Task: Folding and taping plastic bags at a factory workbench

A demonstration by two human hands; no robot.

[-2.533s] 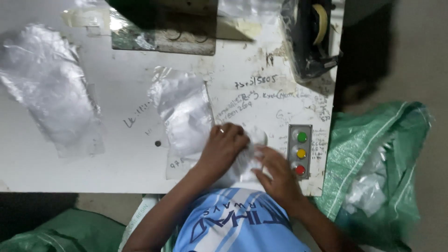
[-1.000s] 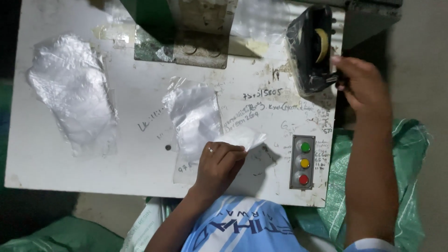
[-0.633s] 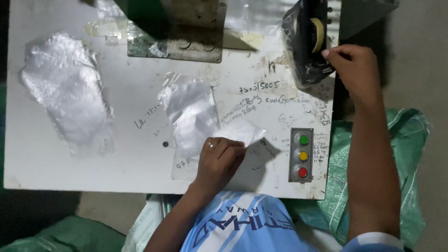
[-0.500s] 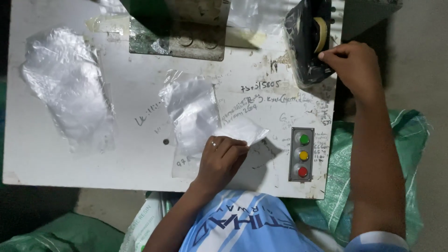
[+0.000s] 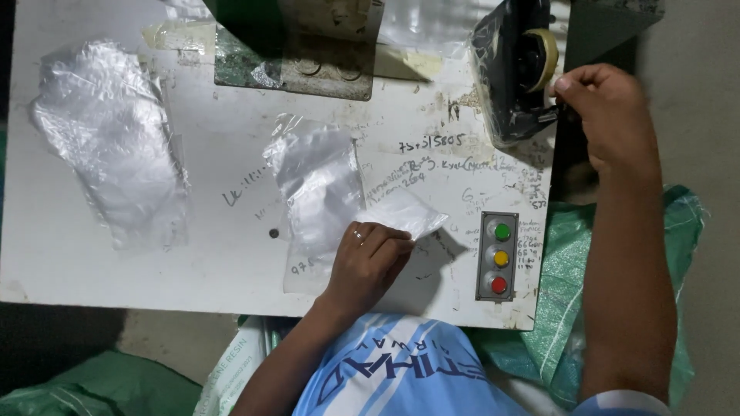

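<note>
My left hand (image 5: 368,260) presses its fingertips on a small folded white plastic packet (image 5: 407,213) near the front of the white table (image 5: 193,270). The packet lies on the right edge of a stack of clear plastic bags (image 5: 316,181). My right hand (image 5: 605,115) is stretched out to the far right corner. Its thumb and fingers are pinched at the tape roll of a black tape dispenser (image 5: 512,69). The tape end itself is hidden by the fingers.
A bigger pile of crumpled clear bags (image 5: 112,154) lies at the left. A grey box with green, yellow and red buttons (image 5: 499,256) sits at the table's right front. A machine base (image 5: 308,46) stands at the back. Green woven sacks (image 5: 563,293) lie beside the table.
My right hand left the packet, rose to the tape dispenser and now pinches at the roll. My left hand has stayed on the packet.
</note>
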